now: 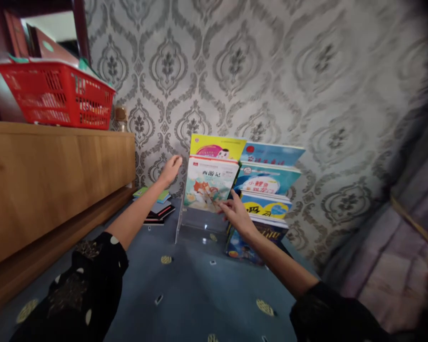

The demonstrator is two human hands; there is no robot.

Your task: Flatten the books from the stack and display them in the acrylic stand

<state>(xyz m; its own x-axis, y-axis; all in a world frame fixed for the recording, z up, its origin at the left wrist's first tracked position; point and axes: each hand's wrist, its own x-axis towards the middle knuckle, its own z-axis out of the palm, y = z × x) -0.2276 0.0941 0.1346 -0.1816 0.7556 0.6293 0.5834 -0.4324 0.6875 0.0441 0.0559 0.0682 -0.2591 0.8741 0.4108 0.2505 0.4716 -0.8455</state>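
A clear tiered book rack (pixel 180 221) stands on the blue patterned cloth. On its left side, a white picture book (pixel 212 178) with Chinese characters leans in front of a yellow book (pixel 217 145). My right hand (pixel 237 216) is at the white book's lower right corner, its fingers apart and the fingertips over the cover. My left hand (pixel 170 171) is just left of the rack, fingers curled in, with nothing visible in it. Rising in tiers on the right side are a dark blue book (pixel 244 247), a yellow-and-blue book (pixel 267 205), a teal book (pixel 271 178) and a blue book (pixel 273 153).
Several thin books (pixel 159 209) lie piled by the wall, left of the rack. A wooden cabinet (pixel 60 175) runs along the left, bearing a filled red plastic basket (pixel 57 95). Patterned wallpaper (pixel 235 61) is behind. A curtain (pixel 381 266) hangs at the right.
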